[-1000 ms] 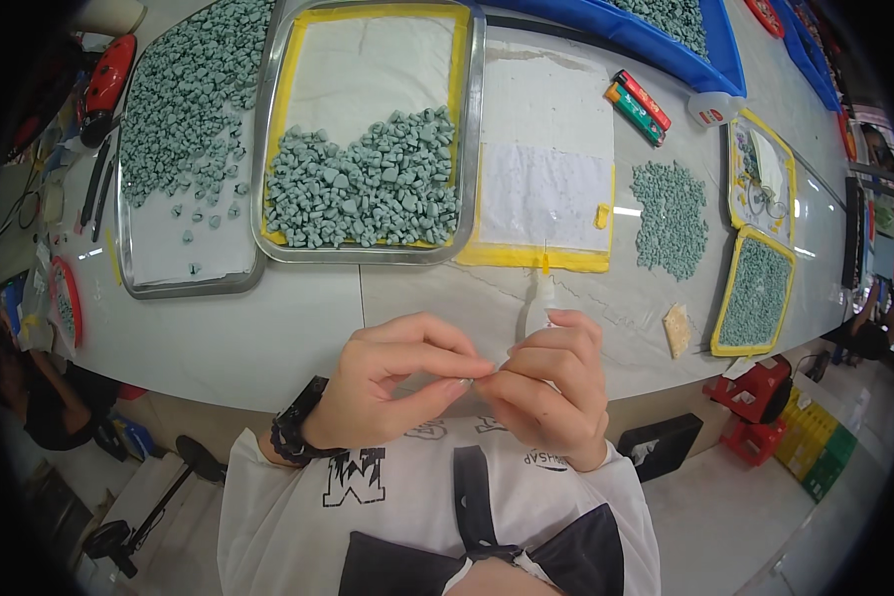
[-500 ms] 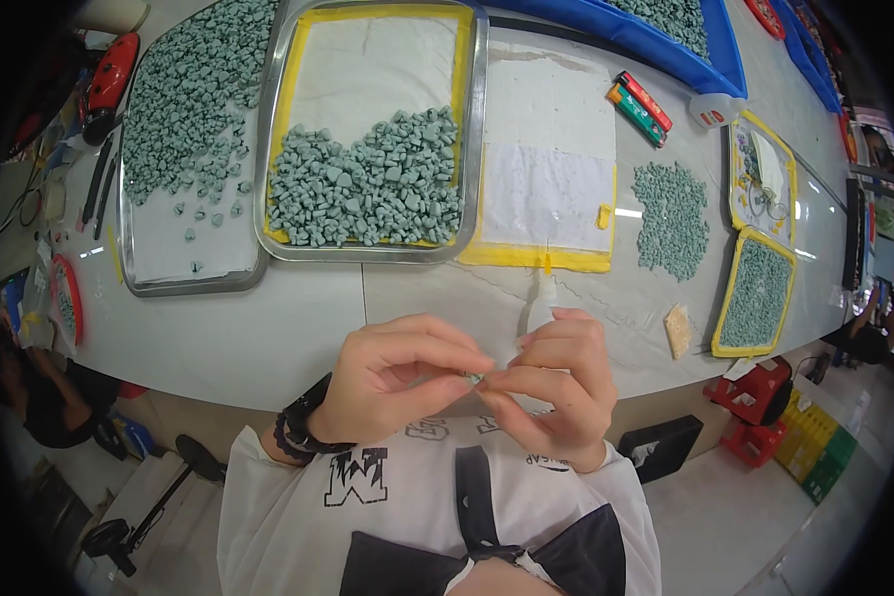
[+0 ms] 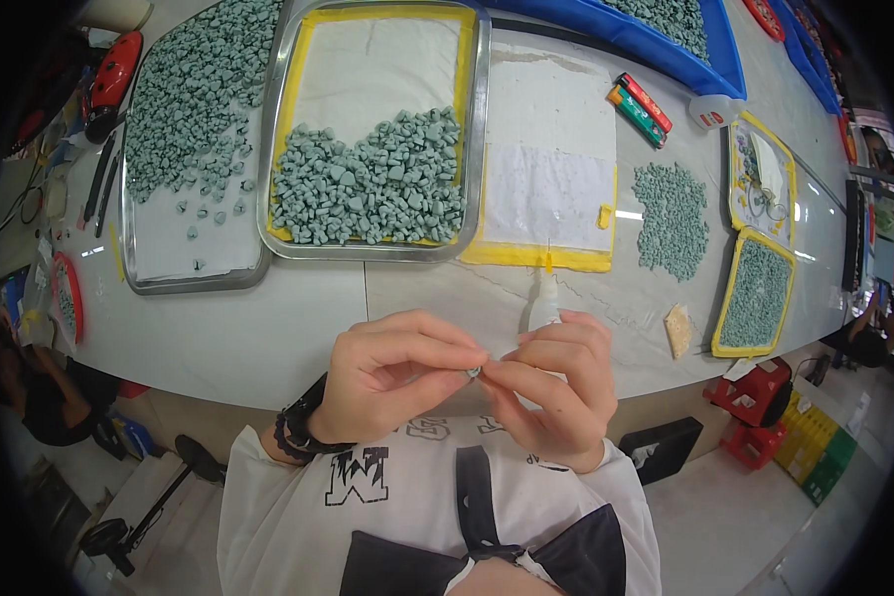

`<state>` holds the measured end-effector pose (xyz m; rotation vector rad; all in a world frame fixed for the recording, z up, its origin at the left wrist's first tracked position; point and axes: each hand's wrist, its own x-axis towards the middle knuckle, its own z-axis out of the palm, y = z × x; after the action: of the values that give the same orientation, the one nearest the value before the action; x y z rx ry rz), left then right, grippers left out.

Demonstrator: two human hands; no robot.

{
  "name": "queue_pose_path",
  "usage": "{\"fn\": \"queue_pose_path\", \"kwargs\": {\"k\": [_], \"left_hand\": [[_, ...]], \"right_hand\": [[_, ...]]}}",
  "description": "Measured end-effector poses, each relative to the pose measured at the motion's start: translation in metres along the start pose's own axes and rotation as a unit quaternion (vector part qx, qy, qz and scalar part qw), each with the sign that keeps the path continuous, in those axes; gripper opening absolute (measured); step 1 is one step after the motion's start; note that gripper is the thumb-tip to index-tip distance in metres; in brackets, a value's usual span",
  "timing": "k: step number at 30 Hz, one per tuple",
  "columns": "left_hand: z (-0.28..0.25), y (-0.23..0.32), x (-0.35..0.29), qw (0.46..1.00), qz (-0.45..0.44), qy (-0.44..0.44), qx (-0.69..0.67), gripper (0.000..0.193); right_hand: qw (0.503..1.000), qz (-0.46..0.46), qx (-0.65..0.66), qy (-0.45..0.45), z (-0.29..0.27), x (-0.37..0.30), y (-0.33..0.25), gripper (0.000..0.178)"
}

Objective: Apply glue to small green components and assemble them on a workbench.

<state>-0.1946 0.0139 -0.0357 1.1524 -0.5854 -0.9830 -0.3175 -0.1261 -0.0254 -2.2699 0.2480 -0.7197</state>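
Observation:
My left hand pinches a small grey-green piece between thumb and fingertips, just beyond the table's front edge. The fingertips of my right hand meet it there, thumb and forefinger close to the piece. Tucked in the right hand's curled fingers is a white squeeze bottle with a thin yellow nozzle, pointing away from me. Whether the right fingertips also grip something tiny cannot be made out. Ahead lies a metal tray lined in white and yellow, half covered with chunky green pieces.
Another metal tray of green pieces lies left. Beyond my right hand is a yellow-edged white board. Farther right are a pile of small pieces, two lighters, a tan block and a yellow-rimmed tray. A blue bin stands behind.
Both hands have shifted only slightly. The small piece has turned a little at my left fingertips and shows more, and the right thumb has drawn back from it.

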Motion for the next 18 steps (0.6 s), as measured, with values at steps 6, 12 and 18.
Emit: {"fn": "queue_pose_path", "kwargs": {"k": [6,12,18], "left_hand": [[0.001,0.0,0.0,1.0,0.0,0.006,0.019,0.026],[0.0,0.002,-0.002,0.999,0.024,0.012,0.047,0.024],[-0.006,0.006,-0.011,0.993,0.046,-0.011,0.104,0.022]], "right_hand": [[1.0,-0.007,0.0,-0.006,-0.001,0.0,0.002,0.033],[1.0,-0.003,0.016,-0.005,0.002,0.002,-0.003,0.033],[0.999,-0.013,-0.008,0.037,0.008,-0.005,-0.014,0.031]]}}
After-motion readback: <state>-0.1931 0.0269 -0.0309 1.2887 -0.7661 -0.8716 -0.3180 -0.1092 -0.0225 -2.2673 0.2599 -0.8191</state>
